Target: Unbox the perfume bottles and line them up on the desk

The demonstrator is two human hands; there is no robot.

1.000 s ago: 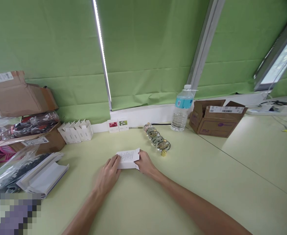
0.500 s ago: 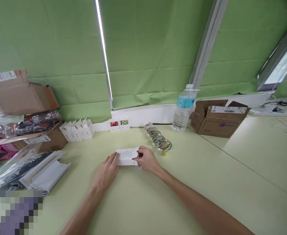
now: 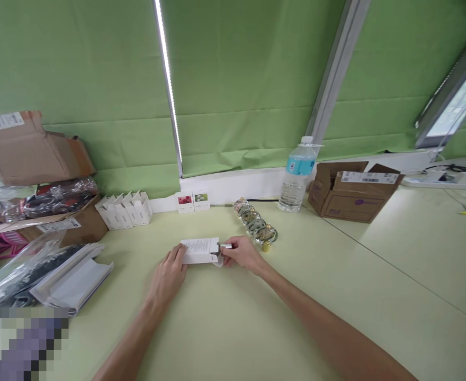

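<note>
one hand (image 3: pixel 167 278) holds white carton (image 3: pixel 199 250), another hand (image 3: pixel 241 253) perhaps a silver tube (image 3: pixel 225 245).

Even, bright indoor light fills the scene, with a thin white LED strip (image 3: pixel 168 79) glowing hard between the green blinds (image 3: pixel 249 69) and a window (image 3: pixel 453 100) blown out to near white at the upper right. A pale sheen spreads across the table (image 3: pixel 360 264), brightest toward the right. Shadows stay faint and soft around the left hand (image 3: pixel 167 278) and right hand (image 3: pixel 243 253), both slightly soft in detail. The wide lens bends and tilts straight lines toward the edges, and a coarse pixelated patch (image 3: pixel 22 344) hides the lower left corner
</note>
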